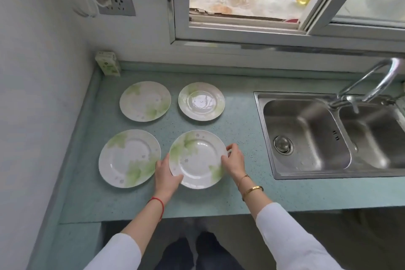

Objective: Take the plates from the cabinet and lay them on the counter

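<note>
Several white plates with green leaf prints lie on the teal counter [245,193]. The near right plate [197,160] rests flat, held at both sides. My left hand [166,176] grips its left rim and my right hand [233,160] grips its right rim. The near left plate [129,158] lies just left of my left hand. Two more sit behind: the far left plate [145,101] and the smaller far right plate [201,101]. No cabinet is in view.
A steel double sink [306,133] with a curved tap [372,85] fills the counter's right side. A small carton [107,63] stands in the back left corner by the wall. An open window [241,2] is behind; a wall socket [112,2] is at the left.
</note>
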